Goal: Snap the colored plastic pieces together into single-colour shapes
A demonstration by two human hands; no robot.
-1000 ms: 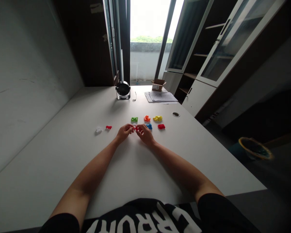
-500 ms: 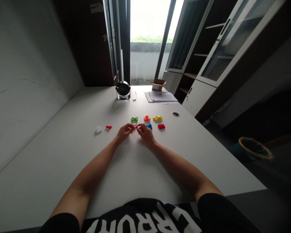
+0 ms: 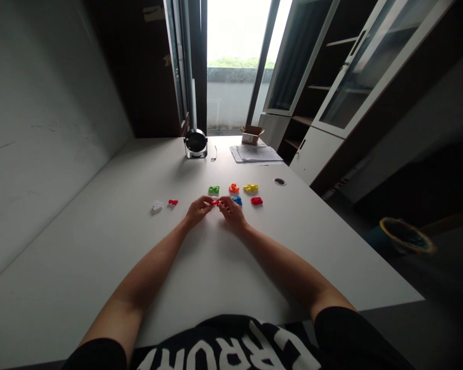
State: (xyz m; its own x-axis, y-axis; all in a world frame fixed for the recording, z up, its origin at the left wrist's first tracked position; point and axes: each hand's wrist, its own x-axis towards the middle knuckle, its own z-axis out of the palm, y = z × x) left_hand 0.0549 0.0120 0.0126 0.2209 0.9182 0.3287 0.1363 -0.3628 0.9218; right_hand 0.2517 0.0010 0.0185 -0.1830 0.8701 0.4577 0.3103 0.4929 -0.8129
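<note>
You've got both hands together out over the white table (image 3: 200,267), fingertips nearly meeting around a small red piece (image 3: 215,202). Your left hand (image 3: 199,209) has its fingers pinched on the left side of that piece. Your right hand (image 3: 232,210) is curled in at its other side, fingertips right at it, but I can't tell if they're really gripping or just touching. Something whitish shows just behind the piece, mostly hidden by your fingers.

Past your hands you've got a green piece (image 3: 214,189), then an orange piece (image 3: 233,188) and a yellow piece (image 3: 250,188) further right. The blue piece (image 3: 237,200) is partly hidden behind your right hand, and a red block (image 3: 256,201) sits to the right of it. Over on your left there's a smaller red bit (image 3: 173,202) with a white piece (image 3: 157,206) beside it. Further back: a round black device (image 3: 196,143), papers (image 3: 256,153) and an open cardboard box (image 3: 252,134).
</note>
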